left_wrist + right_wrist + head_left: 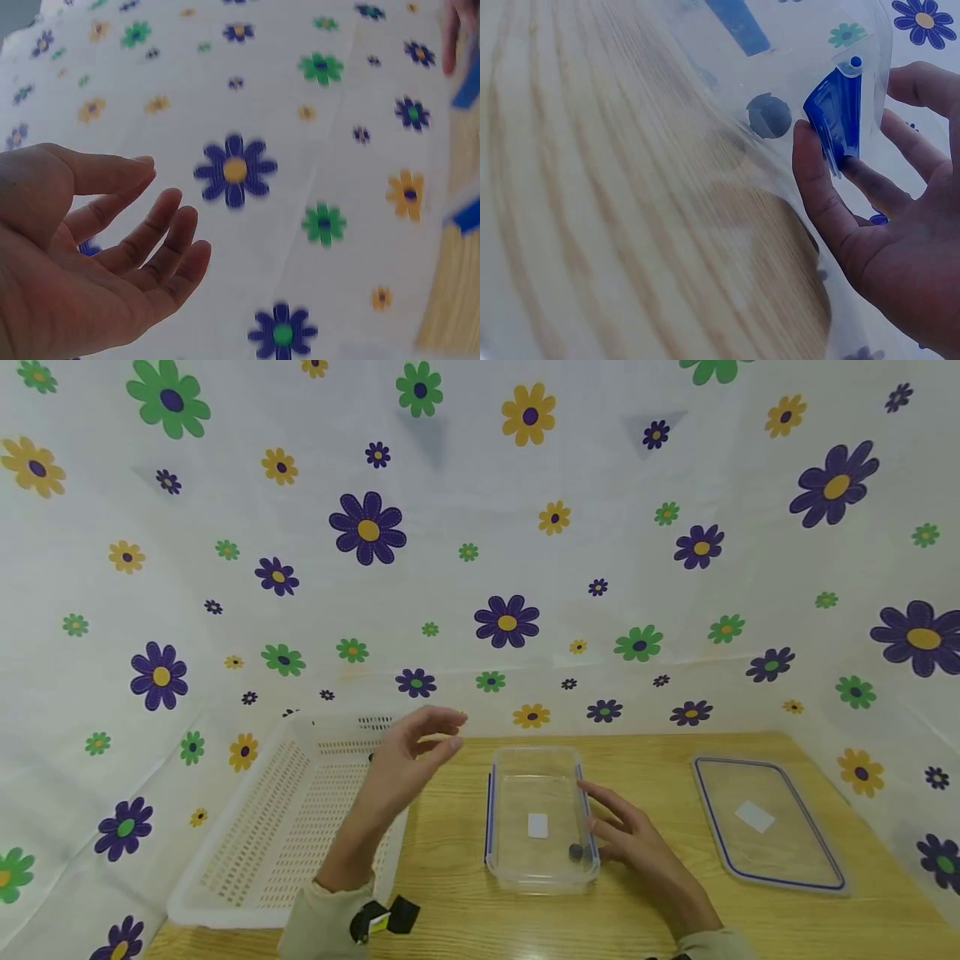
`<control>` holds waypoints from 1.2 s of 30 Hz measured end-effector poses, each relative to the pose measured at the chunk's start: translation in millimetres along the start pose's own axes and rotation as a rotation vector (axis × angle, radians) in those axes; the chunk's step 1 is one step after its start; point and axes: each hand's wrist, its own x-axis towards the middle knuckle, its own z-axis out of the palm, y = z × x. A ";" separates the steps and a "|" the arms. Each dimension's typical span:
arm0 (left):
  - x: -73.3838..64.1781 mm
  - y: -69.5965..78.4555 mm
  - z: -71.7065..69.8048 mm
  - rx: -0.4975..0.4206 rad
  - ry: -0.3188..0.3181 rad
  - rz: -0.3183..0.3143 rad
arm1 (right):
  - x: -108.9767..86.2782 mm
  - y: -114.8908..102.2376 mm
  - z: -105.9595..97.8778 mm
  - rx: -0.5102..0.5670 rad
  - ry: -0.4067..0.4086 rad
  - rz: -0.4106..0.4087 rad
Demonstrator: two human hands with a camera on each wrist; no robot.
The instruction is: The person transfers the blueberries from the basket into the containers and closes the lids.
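A clear plastic container (540,885) with blue side latches stands on the table, a white rectangular label at its bottom. Inside, near its front right corner, lies a small dark ball (576,852), also seen through the wall as a dark round shape (769,115) in the right wrist view. My right hand (637,843) touches the container's right side from outside, its fingertips around the blue latch (838,112). Raised between basket and container, my left hand (408,760) has loosely bent fingers and holds nothing; its thumb (112,172) is close to the index finger.
A white perforated basket (217,893) stands on the left, with a small dark thing (372,757) partly hidden behind my left hand. To the right lies a clear lid (795,852) with a blue seal. Flowered cloth (450,585) hangs behind the wooden table (450,910).
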 end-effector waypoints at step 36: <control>4.6 -188.0 -79.1 0.195 -0.185 -0.479 | 0.0 4.9 -1.7 0.032 0.025 0.013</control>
